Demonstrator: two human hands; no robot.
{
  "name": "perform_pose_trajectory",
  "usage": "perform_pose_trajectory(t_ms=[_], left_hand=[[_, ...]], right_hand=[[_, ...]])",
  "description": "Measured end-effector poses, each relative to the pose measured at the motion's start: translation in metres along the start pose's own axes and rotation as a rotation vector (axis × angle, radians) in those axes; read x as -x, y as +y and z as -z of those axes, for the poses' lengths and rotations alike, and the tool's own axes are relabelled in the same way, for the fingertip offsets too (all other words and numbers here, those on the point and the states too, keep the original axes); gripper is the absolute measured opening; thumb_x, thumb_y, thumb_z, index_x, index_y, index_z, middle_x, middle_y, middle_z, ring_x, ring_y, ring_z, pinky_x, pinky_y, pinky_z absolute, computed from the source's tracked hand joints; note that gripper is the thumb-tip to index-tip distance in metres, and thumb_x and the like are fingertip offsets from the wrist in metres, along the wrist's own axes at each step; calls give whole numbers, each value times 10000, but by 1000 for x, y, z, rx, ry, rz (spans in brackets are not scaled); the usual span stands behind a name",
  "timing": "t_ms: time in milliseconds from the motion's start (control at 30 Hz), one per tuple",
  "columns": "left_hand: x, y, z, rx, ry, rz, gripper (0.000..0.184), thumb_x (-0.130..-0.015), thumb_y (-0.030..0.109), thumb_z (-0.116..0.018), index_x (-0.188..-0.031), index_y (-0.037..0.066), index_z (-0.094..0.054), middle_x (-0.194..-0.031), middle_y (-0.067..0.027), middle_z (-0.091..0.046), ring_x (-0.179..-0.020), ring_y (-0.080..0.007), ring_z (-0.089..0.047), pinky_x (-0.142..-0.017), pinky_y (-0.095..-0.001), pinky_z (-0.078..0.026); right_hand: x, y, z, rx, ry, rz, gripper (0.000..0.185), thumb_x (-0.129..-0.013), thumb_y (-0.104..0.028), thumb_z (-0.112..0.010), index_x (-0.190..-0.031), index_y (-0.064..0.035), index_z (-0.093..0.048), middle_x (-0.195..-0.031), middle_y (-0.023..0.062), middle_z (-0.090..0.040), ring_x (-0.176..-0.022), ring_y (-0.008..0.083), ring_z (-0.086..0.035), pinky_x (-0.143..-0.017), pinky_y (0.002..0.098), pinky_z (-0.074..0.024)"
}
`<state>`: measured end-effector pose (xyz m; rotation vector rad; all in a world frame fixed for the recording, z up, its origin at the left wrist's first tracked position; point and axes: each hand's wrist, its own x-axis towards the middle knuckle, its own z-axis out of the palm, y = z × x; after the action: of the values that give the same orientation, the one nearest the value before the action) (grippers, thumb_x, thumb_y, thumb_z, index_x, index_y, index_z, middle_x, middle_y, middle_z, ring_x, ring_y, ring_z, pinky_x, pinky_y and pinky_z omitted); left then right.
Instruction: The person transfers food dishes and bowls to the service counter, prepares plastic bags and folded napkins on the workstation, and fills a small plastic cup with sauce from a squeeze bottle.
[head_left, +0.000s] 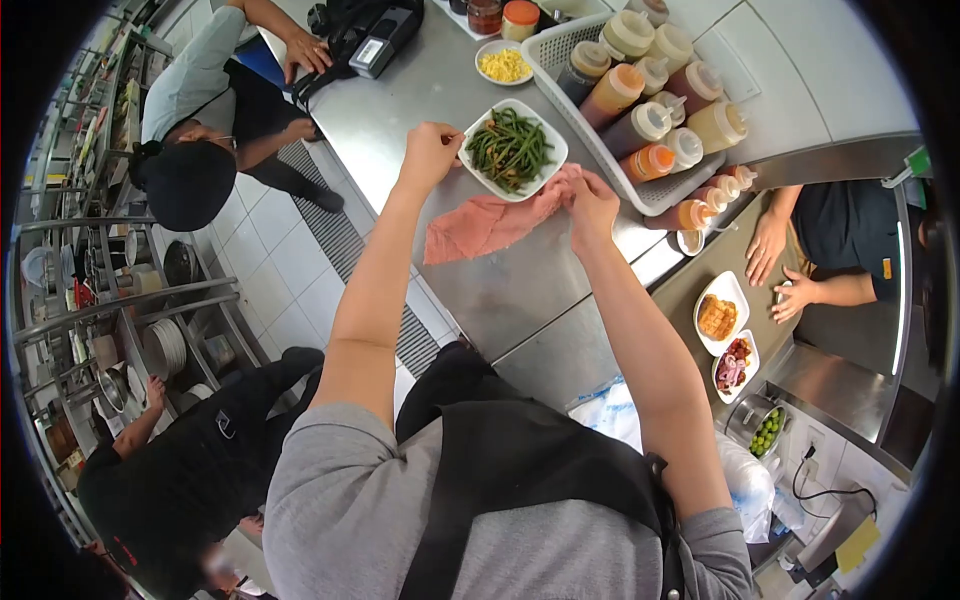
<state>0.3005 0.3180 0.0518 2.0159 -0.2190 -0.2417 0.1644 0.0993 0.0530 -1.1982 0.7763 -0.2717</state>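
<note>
A square white bowl of green beans (510, 150) is over the steel counter in front of me. My left hand (434, 155) pinches the bowl's left edge between thumb and fingers. At the bowl's lower right, my right hand (592, 204) is closed on a pink cloth (490, 226), close to the bowl's corner. The cloth hangs to the left below the bowl, onto the counter. Whether my right fingers also touch the bowl cannot be made out.
Right of the bowl, a grey basket (568, 104) holds several sauce bottles. A small yellow-filled dish (504, 64) sits behind. A co-worker's hands (768, 246) are near two filled dishes (722, 312) at right. Two people stand at left.
</note>
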Motion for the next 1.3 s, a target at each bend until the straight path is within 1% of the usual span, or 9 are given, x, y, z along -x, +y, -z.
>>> perform_pose_trajectory(t_ms=[133, 300, 467, 567, 867, 933, 967, 1133, 1300], left_hand=[[38, -17, -19, 338, -7, 222, 174, -811, 19, -664, -912, -122, -676, -716, -150, -682, -569, -178, -679, -501, -252, -509], [83, -3, -51, 759, 184, 542, 168, -816, 20, -667, -923, -77, -580, -813, -149, -645, -625, -192, -662, -501, -241, -499], [108, 2, -84, 668, 223, 603, 236, -776, 32, -679, -944, -78, -555, -770, -125, -591, -561, -161, -555, -487, -269, -476], [111, 3, -95, 919, 271, 592, 190, -793, -12, -642, -915, -110, -534, -792, -157, -608, -703, -227, -660, -595, -301, -599], [113, 29, -92, 994, 174, 690, 178, -852, 3, -592, -972, -125, -561, -801, -196, -670, -566, -208, -661, -451, -326, -567], [113, 28, -94, 991, 150, 612, 186, -861, 21, -603, -985, -104, -544, -752, -170, -675, -580, -201, -669, -427, -318, -544], [108, 29, -94, 1020, 175, 599, 186, -861, 21, -603, -985, -104, -544, -752, -170, -675, -580, -201, -669, -427, -318, -544], [109, 24, -106, 976, 178, 603, 227, -852, 7, -631, -1004, -89, -492, -828, -190, -672, -603, -239, -689, -462, -281, -533], [108, 27, -111, 1035, 205, 603, 216, -831, -28, -621, -975, -99, -477, -848, -204, -655, -649, -265, -703, -516, -292, -572]], right_hand=[[1, 11, 4, 662, -26, 405, 196, -902, -142, -663, -1042, -15, -715, -819, 95, -657, -716, 180, -613, -662, 284, -473], [20, 8, 14, 752, -174, 611, 201, -907, -92, -611, -1077, -45, -706, -918, 143, -620, -798, 258, -628, -736, 350, -495], [21, 13, 11, 928, -291, 728, 239, -884, -32, -563, -1096, -28, -674, -1084, 171, -590, -920, 338, -629, -815, 419, -504], [24, 10, 3, 966, -271, 754, 160, -925, -55, -565, -1024, -2, -679, -1018, 166, -600, -871, 347, -620, -770, 401, -500], [27, 13, 6, 950, -364, 456, 165, -922, -111, -578, -946, 23, -672, -948, 179, -635, -857, 332, -651, -759, 387, -512], [16, 15, 25, 524, -567, -43, 185, -911, -122, -608, -949, 41, -687, -835, 132, -673, -791, 231, -661, -729, 337, -509], [12, 10, 32, 550, -591, -28, 185, -911, -122, -608, -949, 41, -687, -835, 132, -673, -791, 231, -661, -729, 337, -509], [11, 3, 46, 524, -48, 230, 215, -927, -90, -598, -1023, 87, -675, -870, 82, -684, -788, 130, -619, -750, 265, -484], [-23, 4, 19, 619, -61, 602, 224, -922, -104, -612, -1051, 68, -677, -983, 129, -679, -860, 189, -634, -762, 292, -488]])
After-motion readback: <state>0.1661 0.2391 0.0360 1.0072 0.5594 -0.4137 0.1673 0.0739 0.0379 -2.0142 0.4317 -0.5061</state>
